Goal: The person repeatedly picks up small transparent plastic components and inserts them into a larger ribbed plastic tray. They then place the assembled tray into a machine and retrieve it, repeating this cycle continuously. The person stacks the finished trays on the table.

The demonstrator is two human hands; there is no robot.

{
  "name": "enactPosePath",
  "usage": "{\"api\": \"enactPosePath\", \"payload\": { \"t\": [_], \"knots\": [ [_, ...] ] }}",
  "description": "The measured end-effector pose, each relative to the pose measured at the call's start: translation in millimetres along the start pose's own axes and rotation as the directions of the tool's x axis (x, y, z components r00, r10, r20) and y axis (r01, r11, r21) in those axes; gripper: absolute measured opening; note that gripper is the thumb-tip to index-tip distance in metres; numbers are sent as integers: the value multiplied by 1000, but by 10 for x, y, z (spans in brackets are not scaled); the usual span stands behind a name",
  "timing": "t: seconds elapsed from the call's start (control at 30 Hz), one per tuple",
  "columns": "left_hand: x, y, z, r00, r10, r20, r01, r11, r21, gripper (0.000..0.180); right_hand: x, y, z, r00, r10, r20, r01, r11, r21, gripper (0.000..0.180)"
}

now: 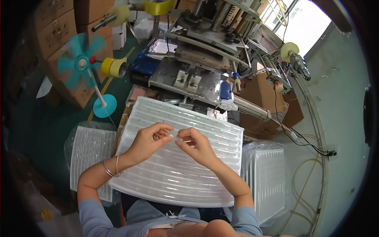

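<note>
A large white ribbed plastic tray (173,173) lies in front of me, its long parallel channels running across it. Over its upper middle, my left hand (149,141) has its fingers curled in a pinch, with bangles on the wrist. Close beside it, fingertips facing the left ones, my right hand (197,147) is pinched as well. Something tiny and pale or clear seems to be between the fingertips; it is too small to name. Both hands hover just above the tray's channels.
Beyond the tray stands a metal press machine (193,75). More ribbed trays in clear film sit low at the left (92,158) and right (270,181). A turquoise fan (104,106), stacked cartons (57,31) and hanging cables (302,142) surround the bench.
</note>
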State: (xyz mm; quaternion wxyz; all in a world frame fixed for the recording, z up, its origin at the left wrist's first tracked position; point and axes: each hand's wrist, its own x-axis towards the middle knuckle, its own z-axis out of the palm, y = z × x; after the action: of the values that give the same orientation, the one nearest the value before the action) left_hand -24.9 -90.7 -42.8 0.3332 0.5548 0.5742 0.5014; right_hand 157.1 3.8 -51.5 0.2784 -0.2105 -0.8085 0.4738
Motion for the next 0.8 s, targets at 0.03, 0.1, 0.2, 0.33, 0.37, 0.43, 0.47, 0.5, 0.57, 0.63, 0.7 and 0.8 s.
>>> {"api": "enactPosePath", "payload": {
  "t": [0.03, 0.1, 0.2, 0.33, 0.37, 0.43, 0.47, 0.5, 0.57, 0.63, 0.7, 0.8],
  "knots": [
    [92, 10, 28, 1000, 23, -5, -22, 999, 47, 30, 19, 34, -73, 999, 26, -47, -25, 1000, 17, 20],
    [274, -12, 83, 985, 166, -54, -152, 967, 206, 32, 49, 98, -261, 986, 99, -134, -89, 993, 76, 18],
    [774, -113, 137, 853, 487, -189, -336, 789, 514, 31, 55, 293, -621, 958, 55, -281, -25, 994, 111, 15],
    [1482, -49, 269, 701, 662, -264, -260, 582, 770, 30, 148, 316, -976, 884, 45, -466, 11, 993, 116, 17],
    [1665, -78, 269, 683, 689, -242, -246, 530, 812, 29, 213, 339, -1026, 867, 24, -498, 8, 998, 62, 18],
    [2017, -147, 320, 656, 732, -185, -225, 424, 877, 27, 343, 442, -1151, 822, -47, -568, -19, 994, -110, 19],
    [2100, -114, 312, 695, 700, -166, -210, 418, 884, 25, 452, 395, -1153, 812, -101, -575, -14, 981, -193, 19],
    [2180, -82, 338, 734, 666, -137, -205, 409, 889, 23, 557, 332, -1132, 795, -151, -587, -18, 962, -272, 19],
    [2207, -62, 306, 711, 686, -156, -259, 462, 848, 17, 817, 312, -1076, 774, -309, -553, 32, 891, -453, 20],
    [2082, -52, 281, 661, 727, -187, -358, 524, 772, 17, 1036, 303, -1065, 743, -483, -464, 81, 753, -653, 21],
    [1797, -61, 124, 629, 758, -171, -459, 539, 706, 24, 1267, 284, -1012, 729, -576, -371, 86, 614, -785, 21],
    [1236, -186, -166, 838, 493, -232, -324, 793, 515, 33, 1581, 447, -971, 797, -514, -318, -1, 524, -851, 9]
  ]
}}
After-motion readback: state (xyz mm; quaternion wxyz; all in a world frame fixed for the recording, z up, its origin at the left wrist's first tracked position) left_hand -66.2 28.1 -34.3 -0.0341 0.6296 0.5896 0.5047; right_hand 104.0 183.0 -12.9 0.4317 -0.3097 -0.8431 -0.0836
